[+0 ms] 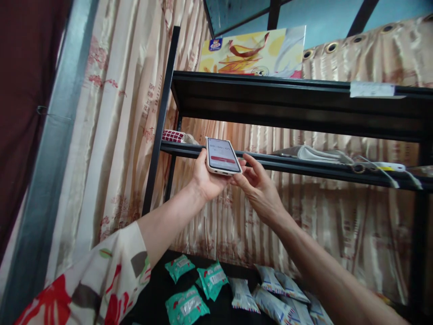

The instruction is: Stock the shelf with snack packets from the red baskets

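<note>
A smartphone in a pale case lies tilted in my left hand, its screen facing me with a timer-like row of digits and a red button. The left thumb runs along the phone's left edge, and the other fingers are hidden beneath it. My right hand is at the phone's lower right corner, thumb and fingers apart. Whether its fingertips touch the phone I cannot tell. Both hands are in front of the middle shelf of a black rack.
Below, green packets and white-blue packets lie on a black surface. A yellow box stands on the top shelf. A folded white item and a red checked item rest on the middle shelf. Curtains hang behind.
</note>
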`<state>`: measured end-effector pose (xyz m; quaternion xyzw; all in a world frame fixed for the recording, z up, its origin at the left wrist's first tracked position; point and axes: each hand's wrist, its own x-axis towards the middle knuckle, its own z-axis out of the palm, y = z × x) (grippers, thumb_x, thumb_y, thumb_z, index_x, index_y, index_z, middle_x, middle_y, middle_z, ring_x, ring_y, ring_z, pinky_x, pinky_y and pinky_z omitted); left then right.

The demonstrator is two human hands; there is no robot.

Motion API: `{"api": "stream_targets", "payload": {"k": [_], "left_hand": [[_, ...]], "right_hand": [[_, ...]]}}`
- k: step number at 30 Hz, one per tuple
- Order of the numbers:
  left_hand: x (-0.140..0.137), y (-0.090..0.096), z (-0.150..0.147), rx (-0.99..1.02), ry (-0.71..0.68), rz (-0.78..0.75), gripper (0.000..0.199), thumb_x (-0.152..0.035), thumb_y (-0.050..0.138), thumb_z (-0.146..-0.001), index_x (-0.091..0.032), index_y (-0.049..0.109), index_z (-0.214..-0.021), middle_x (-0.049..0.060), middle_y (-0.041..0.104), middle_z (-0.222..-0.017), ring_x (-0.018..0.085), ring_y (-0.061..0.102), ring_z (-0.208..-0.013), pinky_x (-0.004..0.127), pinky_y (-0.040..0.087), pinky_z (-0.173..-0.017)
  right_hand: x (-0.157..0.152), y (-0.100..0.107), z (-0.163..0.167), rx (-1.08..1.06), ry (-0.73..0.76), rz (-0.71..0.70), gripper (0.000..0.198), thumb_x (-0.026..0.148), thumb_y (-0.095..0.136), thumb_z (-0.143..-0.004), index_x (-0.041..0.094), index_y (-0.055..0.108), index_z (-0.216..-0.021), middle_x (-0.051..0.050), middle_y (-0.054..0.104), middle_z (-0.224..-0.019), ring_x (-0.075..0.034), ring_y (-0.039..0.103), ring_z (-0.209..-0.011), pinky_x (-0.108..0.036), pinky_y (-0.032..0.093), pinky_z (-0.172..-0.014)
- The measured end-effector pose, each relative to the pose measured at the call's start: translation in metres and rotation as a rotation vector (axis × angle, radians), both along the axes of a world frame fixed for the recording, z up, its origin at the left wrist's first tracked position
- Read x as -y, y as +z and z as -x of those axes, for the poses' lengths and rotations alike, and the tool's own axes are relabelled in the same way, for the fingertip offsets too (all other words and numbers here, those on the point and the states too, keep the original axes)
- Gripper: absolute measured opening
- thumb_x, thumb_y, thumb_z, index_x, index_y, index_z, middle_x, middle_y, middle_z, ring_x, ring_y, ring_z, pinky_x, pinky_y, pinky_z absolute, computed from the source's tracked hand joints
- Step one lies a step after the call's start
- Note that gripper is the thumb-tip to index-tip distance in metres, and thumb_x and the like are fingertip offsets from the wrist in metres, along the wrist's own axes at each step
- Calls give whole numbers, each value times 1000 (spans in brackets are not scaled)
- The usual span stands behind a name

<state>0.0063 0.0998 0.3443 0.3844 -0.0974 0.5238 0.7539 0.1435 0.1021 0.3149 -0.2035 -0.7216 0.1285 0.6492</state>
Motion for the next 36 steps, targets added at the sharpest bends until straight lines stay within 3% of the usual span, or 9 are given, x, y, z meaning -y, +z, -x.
{"api": "stream_targets", "payload": {"k": [14, 25, 36], "left_hand": [[-38, 32, -16, -30, -37, 43, 60, -49, 22, -92, -5, 57, -114, 23, 62, -111, 32, 63, -96, 44, 53, -71], [-50, 44, -18, -46, -55, 107, 58, -49, 19, -93, -7, 56, -108, 21, 61, -109, 31, 62, -92, 42, 54, -66], [-57, 51, -20, -59, -103, 182, 49, -43, 21, -92, -9, 54, -107, 18, 59, -106, 29, 62, -90, 44, 54, -68]], "right_hand": [[-22, 32, -12, -14, -43, 58, 75, 53, 71, -69, 24, 43, -132, -5, 67, -100, -23, 64, -96, -43, 56, -84], [-30, 41, -11, -50, -57, 120, 72, 52, 71, -70, 22, 45, -130, -7, 69, -105, -26, 63, -103, -44, 56, -88], [-32, 49, -11, -59, -86, 176, 69, 49, 70, -73, 19, 45, -130, -8, 69, -101, -25, 66, -97, -43, 56, -88]]}}
